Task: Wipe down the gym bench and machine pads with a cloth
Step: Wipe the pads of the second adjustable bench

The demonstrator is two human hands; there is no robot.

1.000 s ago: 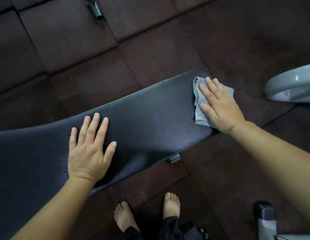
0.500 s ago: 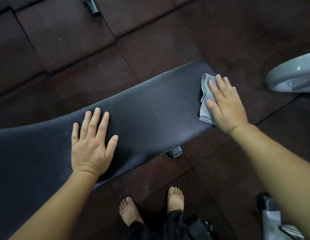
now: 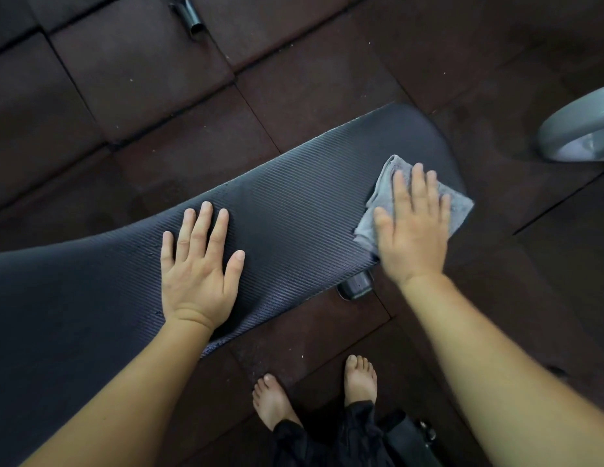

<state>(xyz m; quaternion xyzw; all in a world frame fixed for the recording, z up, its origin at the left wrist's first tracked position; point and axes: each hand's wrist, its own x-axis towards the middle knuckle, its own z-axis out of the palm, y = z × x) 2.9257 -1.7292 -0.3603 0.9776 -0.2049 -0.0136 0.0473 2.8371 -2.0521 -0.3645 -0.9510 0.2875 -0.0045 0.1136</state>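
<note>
Bracing with the left hand, fingers flat and released, on the ribbed bench pad; pressing the grey cloth onto the pad's right end under the right hand, fingers straight, gripping nothing. Probably mid-wipe; no telling wiped from unwiped; machine pads likely left.

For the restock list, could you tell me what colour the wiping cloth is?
The cloth is light grey; head view.
</note>
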